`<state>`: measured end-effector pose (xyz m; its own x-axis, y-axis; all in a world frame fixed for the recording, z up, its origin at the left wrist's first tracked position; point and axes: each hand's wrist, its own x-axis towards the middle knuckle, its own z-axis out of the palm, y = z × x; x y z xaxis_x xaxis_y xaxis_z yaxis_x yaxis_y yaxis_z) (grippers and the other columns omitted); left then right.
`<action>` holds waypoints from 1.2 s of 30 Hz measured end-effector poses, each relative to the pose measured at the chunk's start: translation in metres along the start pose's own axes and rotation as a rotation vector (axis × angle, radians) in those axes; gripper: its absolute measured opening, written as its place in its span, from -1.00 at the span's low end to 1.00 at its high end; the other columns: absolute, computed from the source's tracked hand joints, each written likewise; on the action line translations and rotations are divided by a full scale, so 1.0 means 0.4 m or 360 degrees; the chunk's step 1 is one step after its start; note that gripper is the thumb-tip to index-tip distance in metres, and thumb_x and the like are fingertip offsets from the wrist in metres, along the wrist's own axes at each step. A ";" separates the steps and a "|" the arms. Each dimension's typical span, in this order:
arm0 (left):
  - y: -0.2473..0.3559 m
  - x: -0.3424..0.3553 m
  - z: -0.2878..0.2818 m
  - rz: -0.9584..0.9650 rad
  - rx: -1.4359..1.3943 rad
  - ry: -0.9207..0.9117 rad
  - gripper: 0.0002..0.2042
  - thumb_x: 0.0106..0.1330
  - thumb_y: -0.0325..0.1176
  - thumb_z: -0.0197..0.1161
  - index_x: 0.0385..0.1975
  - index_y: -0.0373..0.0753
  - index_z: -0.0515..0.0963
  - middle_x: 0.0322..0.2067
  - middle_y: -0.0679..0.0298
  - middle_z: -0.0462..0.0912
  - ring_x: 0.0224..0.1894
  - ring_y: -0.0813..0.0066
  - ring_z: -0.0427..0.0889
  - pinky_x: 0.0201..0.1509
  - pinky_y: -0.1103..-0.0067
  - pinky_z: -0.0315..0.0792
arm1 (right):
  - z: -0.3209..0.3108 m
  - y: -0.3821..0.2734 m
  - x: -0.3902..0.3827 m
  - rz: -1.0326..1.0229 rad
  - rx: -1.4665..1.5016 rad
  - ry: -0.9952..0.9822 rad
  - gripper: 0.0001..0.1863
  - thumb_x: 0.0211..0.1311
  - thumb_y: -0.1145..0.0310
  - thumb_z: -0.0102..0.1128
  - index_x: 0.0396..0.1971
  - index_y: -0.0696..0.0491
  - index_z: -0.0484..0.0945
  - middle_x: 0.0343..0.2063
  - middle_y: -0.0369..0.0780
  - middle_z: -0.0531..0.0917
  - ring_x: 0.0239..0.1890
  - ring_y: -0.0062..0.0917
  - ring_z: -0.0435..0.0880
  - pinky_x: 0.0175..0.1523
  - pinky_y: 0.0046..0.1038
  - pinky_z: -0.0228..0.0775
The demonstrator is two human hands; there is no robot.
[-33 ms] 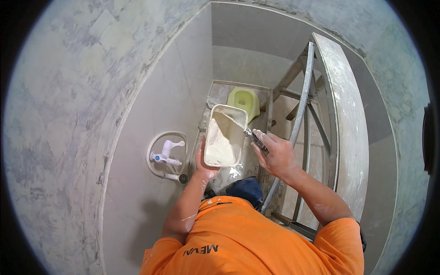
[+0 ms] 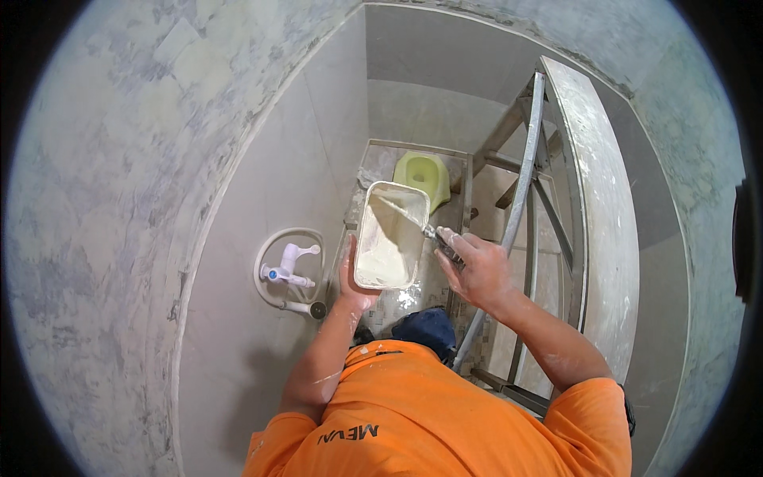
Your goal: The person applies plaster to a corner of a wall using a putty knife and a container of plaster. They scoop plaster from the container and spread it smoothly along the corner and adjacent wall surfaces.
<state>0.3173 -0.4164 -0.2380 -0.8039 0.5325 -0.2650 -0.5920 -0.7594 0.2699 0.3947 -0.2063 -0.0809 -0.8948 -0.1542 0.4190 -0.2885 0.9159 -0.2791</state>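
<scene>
My left hand [image 2: 355, 280] supports a cream rectangular tub [image 2: 407, 248] from its left side and underneath, with its fingers largely hidden by the tub. Smooth off-white putty [image 2: 383, 266] lies in the near part of the tub and smears its walls. From the right, my right hand [image 2: 477, 269] grips the dark handle of a putty knife [image 2: 430, 231]. Its pale, coated blade slants across the far inside of the tub. Both hands and forearms carry white splashes.
A metal-legged scaffold bench [image 2: 596, 191] stands close on my right. Along the left wall are a lilac tap [image 2: 288, 269], a looped hose [image 2: 263, 248] and its spray head [image 2: 317, 310]. Beyond the tub, a yellow-green squat toilet [image 2: 433, 176] is set in the floor.
The putty knife's blade has shifted very slightly inside the tub. My left hand and the tub stay in place.
</scene>
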 end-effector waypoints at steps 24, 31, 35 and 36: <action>0.044 0.011 0.047 0.0537 -0.0162 -0.0135 -0.41 0.46 0.18 -0.02 0.27 -0.13 0.43 0.17 0.27 0.55 0.20 0.24 0.52 0.33 0.24 0.34 | 0.060 -0.061 -0.066 0.0234 0.0149 -0.0426 -0.72 0.34 0.35 0.17 -0.07 0.22 0.56 -0.50 -0.05 0.66 -0.52 -0.18 0.67 -0.44 -0.23 0.43; 0.043 0.083 0.147 0.0477 -0.0176 -0.0251 -0.41 0.44 0.19 0.02 0.20 -0.18 0.47 0.04 0.26 0.63 0.06 0.31 0.61 0.18 0.29 0.46 | 0.090 -0.063 -0.053 0.0819 0.1296 -0.0304 -0.69 0.40 0.25 0.12 -0.39 0.22 0.57 -0.70 -0.24 0.44 -0.66 -0.60 0.32 -0.49 -0.42 0.19; 0.037 0.100 0.249 0.0445 -0.0181 -0.0211 -0.46 0.45 0.18 -0.01 0.12 -0.14 0.51 -0.06 0.30 0.67 -0.05 0.32 0.65 0.09 0.28 0.51 | 0.028 -0.079 -0.008 0.1265 0.1824 -0.0274 -0.72 0.40 0.27 0.12 -0.44 0.16 0.57 -0.71 -0.35 0.43 -0.70 -0.67 0.27 -0.56 -0.51 0.09; 0.037 0.114 0.239 0.0383 -0.0174 -0.0240 -0.46 0.46 0.19 -0.02 0.14 -0.12 0.51 -0.03 0.30 0.65 -0.02 0.31 0.64 0.11 0.26 0.50 | 0.014 -0.077 0.002 0.1416 0.2017 -0.0306 -0.74 0.39 0.27 0.12 -0.45 0.12 0.57 -0.72 -0.39 0.40 -0.73 -0.70 0.24 -0.60 -0.54 0.04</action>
<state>0.2663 -0.3674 -0.1576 -0.9246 0.3758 -0.0627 -0.3804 -0.9018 0.2050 0.4011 -0.2369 -0.0768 -0.9275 0.1139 -0.3561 0.3385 -0.1489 -0.9291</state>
